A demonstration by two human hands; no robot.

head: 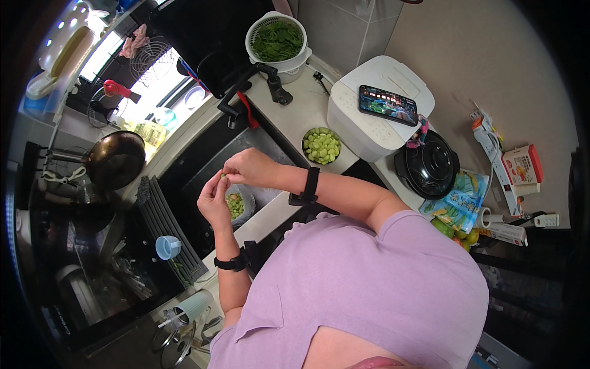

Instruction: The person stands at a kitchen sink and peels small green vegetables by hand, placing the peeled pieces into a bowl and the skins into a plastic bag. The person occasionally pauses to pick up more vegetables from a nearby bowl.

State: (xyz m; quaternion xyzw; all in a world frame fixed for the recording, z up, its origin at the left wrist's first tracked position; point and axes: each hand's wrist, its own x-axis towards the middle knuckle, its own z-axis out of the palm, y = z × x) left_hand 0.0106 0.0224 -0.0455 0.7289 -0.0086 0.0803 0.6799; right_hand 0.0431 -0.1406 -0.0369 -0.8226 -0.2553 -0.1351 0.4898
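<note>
My left hand [214,200] and my right hand [254,169] meet over the black sink [237,146]. Between their fingertips they pinch a small green bean [223,175], mostly covered by the fingers. Beneath the hands, a clear plastic bag or bag-lined container [249,203] stands in the sink, with pale green bean skins [235,206] inside. On the counter to the right of the sink is a round bowl [304,155] heaped with shelled broad beans [321,145]. Both wrists wear black straps.
A black faucet [233,104] arches over the sink's far side. Leafy greens [278,40] fill a white colander [253,50]. A phone [388,105] lies on a white rice cooker [357,127], near a black lidded pot [431,163]. Left of the sink stands a light blue cup [168,247].
</note>
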